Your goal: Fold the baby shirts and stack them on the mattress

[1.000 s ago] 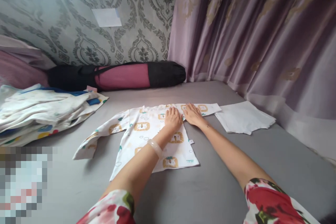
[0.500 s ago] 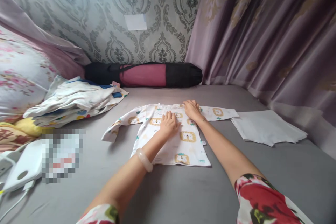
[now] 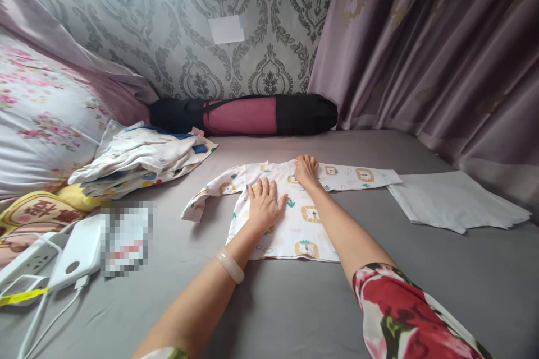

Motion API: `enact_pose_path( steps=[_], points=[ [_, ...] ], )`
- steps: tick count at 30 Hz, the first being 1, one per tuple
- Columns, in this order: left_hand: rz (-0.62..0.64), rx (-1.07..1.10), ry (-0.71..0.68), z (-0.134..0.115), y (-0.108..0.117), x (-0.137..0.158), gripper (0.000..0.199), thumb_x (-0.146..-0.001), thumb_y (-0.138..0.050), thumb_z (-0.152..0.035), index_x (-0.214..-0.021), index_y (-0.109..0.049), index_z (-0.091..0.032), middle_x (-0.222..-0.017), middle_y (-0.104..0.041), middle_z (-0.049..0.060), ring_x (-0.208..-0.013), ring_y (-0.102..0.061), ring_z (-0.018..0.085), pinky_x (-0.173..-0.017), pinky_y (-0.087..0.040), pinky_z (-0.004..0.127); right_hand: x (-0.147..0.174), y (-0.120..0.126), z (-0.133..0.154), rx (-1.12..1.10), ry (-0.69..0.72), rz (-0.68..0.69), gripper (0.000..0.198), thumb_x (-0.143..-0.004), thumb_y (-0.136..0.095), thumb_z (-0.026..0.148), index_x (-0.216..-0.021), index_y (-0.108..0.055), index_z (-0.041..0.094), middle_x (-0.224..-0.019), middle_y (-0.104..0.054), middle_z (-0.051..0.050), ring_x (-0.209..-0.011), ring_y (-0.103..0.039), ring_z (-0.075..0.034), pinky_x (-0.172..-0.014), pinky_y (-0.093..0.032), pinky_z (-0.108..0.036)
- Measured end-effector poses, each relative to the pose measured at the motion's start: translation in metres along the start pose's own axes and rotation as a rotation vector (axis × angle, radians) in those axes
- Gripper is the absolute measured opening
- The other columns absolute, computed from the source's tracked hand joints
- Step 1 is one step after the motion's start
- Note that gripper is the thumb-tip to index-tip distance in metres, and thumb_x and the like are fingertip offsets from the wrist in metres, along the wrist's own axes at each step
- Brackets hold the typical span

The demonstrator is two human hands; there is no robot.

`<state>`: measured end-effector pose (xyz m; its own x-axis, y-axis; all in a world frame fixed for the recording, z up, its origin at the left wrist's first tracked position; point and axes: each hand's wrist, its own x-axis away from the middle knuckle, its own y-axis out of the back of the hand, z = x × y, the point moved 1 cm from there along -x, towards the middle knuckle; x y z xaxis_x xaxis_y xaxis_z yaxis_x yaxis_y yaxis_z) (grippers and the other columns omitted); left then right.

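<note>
A small long-sleeved shirt (image 3: 295, 235), white with lion-face and green leaf prints, lies spread out on the grey bed sheet. Its left sleeve bends downward, while the right one stretches straight out to the side. My left hand (image 3: 266, 205) rests flat on the left part of the chest, fingers spread. At the neckline lies my right hand (image 3: 306, 170), its fingers extended and slightly bent against the fabric. The right forearm covers part of the shirt's right side. A white stack of flat cloth or sheets (image 3: 455, 202) touches or nearly touches the right cuff.
Folded clothes (image 3: 143, 154) are piled at the left, by a floral pillow (image 3: 46, 118). Nearer stand a white power bank (image 3: 80, 252) with cables and a power strip (image 3: 33, 263). A black and maroon roll bag (image 3: 240, 115) lies along the wall. Curtains hang at right.
Both hands have shifted left across the shirt, the right one from the shoulder to the neckline. My left fingers have spread wider. The view has turned slightly left.
</note>
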<state>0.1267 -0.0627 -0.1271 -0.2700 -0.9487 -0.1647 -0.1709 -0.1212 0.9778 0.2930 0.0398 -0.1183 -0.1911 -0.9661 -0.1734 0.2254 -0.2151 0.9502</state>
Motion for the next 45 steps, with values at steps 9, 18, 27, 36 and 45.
enact_pose_path(
  steps=[9, 18, 27, 36, 45],
  points=[
    [0.116, 0.13, 0.033, 0.003, 0.003, -0.008, 0.066, -0.094, -0.034, -0.057, -0.145, -0.037, -0.014, -0.156, -0.029, 0.019, -0.146, -0.018, 0.039, -0.115, -0.011, 0.062, 0.0, 0.002, 0.0, 0.006, -0.007, 0.017, 0.034, -0.098, -0.034, 0.026, -0.121, -0.059, 0.019, -0.127, -0.054, -0.015, -0.119, -0.044, -0.03, -0.099, -0.031, -0.041],
    [-0.215, 0.269, 0.185, 0.055, 0.079, 0.015, 0.037, -0.093, -0.048, -0.038, -0.121, -0.055, -0.016, -0.117, -0.059, 0.014, -0.11, -0.056, 0.025, -0.098, -0.043, 0.034, 0.029, 0.004, 0.076, -0.068, 0.182, 0.053, 0.046, -0.087, -0.035, 0.006, -0.125, -0.058, 0.018, -0.13, -0.057, -0.012, -0.12, -0.046, -0.028, -0.098, -0.034, -0.038],
    [0.144, 0.072, 0.645, 0.165, 0.117, 0.073, 0.029, -0.08, -0.056, -0.047, -0.089, -0.062, -0.02, -0.087, -0.069, 0.01, -0.087, -0.066, 0.029, -0.069, -0.047, 0.032, 0.051, -0.028, 0.135, -0.15, 0.349, 0.191, 0.046, -0.089, -0.038, 0.008, -0.132, -0.052, 0.013, -0.143, -0.048, -0.011, -0.135, -0.036, -0.022, -0.113, -0.024, -0.032],
    [-0.108, 0.907, 0.785, 0.203, 0.102, 0.043, 0.031, -0.065, -0.058, -0.025, -0.093, -0.066, -0.017, -0.056, -0.066, 0.002, -0.047, -0.061, 0.016, -0.046, -0.04, 0.022, 0.057, -0.039, 0.136, -0.173, 0.301, 0.17, 0.048, -0.1, -0.027, 0.03, -0.143, -0.044, 0.016, -0.155, -0.034, -0.009, -0.144, -0.023, -0.023, -0.118, -0.012, -0.039],
    [-0.543, 1.425, 0.669, 0.225, 0.11, -0.004, 0.034, -0.063, -0.068, -0.026, -0.095, -0.063, -0.015, -0.081, -0.062, 0.001, -0.07, -0.062, 0.012, -0.072, -0.058, 0.034, 0.057, -0.03, 0.137, -0.238, 0.243, 0.21, 0.052, -0.101, -0.021, 0.031, -0.146, -0.04, 0.014, -0.156, -0.032, -0.007, -0.145, -0.022, -0.02, -0.119, -0.01, -0.036]
  ],
)
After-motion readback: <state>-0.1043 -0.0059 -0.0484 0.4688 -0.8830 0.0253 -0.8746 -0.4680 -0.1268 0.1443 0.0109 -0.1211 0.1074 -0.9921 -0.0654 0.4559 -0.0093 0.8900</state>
